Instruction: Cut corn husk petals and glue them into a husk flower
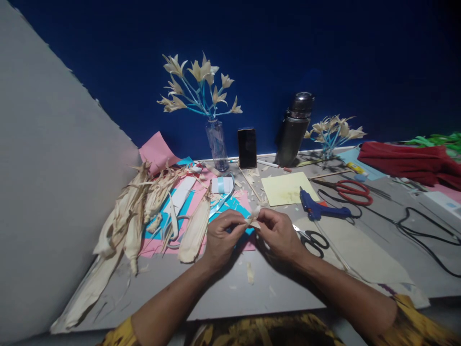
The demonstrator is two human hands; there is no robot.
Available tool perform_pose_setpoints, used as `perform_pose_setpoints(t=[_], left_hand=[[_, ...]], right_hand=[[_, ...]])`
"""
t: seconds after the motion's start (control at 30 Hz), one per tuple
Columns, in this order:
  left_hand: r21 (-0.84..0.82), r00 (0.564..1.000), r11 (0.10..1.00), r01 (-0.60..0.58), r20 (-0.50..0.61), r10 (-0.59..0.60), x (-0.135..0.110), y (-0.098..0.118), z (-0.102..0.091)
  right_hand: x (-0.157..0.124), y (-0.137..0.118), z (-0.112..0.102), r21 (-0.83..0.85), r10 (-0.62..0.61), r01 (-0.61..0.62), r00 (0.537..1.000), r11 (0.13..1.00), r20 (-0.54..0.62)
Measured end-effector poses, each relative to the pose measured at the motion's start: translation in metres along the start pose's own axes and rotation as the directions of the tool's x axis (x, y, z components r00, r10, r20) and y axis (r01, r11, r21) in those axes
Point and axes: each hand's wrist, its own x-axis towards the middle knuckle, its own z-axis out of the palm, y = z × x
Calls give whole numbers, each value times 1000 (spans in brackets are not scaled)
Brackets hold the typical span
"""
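Note:
My left hand (221, 238) and my right hand (277, 233) meet over the grey table (230, 288), both pinched on a small pale strip of corn husk (253, 217) held between the fingertips. A heap of dried corn husks (137, 211) lies to the left of my left hand on pink and blue paper (230, 204). Black-handled scissors (313, 239) lie just right of my right hand. A scrap of husk (249, 272) lies on the table below my hands.
At the back stand a bottle of husk flowers (216, 142), a phone (247, 147), a metal flask (294, 129) and another flower bunch (333, 130). A blue glue gun (317, 207), yellow paper (286, 188), red scissors (351, 191), black cable (414, 228), red cloth (410, 161) and ribbon roll (222, 185) lie right and centre.

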Motion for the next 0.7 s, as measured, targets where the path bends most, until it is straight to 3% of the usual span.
perform_pose_setpoints(t=[0.2, 0.43, 0.6, 0.7], left_hand=[[36, 1000, 999, 20, 11, -20, -1, 1, 0], [33, 991, 991, 131, 25, -132, 1, 4, -1], [118, 997, 990, 83, -21, -81, -2, 1, 2], [108, 990, 984, 144, -21, -143, -2, 1, 2]], right_hand=[[0, -3, -1, -22, -20, 20, 1000, 1000, 20], [-1, 0, 0, -55, -27, 28, 1000, 998, 15], [-1, 6, 4, -14, 9, -9, 1000, 1000, -2], [0, 9, 5, 9, 42, -42, 999, 999, -12]])
